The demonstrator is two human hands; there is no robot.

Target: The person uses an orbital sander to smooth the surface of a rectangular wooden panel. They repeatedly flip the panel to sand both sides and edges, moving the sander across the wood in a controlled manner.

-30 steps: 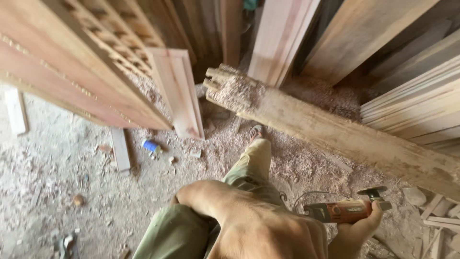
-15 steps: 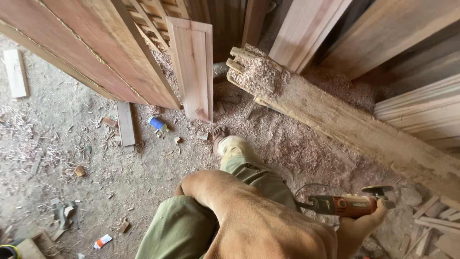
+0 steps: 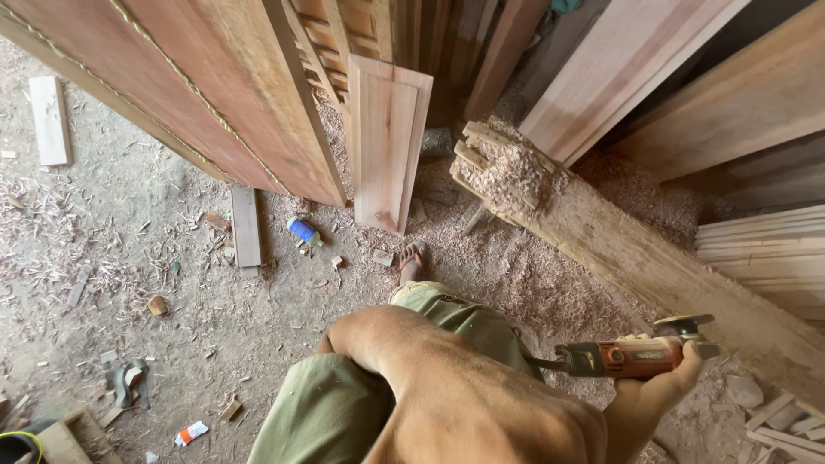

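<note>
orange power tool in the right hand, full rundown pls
The orange power tool is a small angle grinder by its look: orange body, dark grey rear section, dark round disc guard at the front end. It lies roughly level, front end pointing right toward the long rough timber beam without touching it. The right hand grips it from below, fingers around the body. A dark cord leaves the rear toward the person's leg. Whether the disc spins cannot be told.

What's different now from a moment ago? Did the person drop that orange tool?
No. The right hand still grips the orange power tool the same way. The view has swung left, so more of the sawdust floor and the blue can show. The foot has shifted forward a little. The big log and leaning boards stayed put.
</note>
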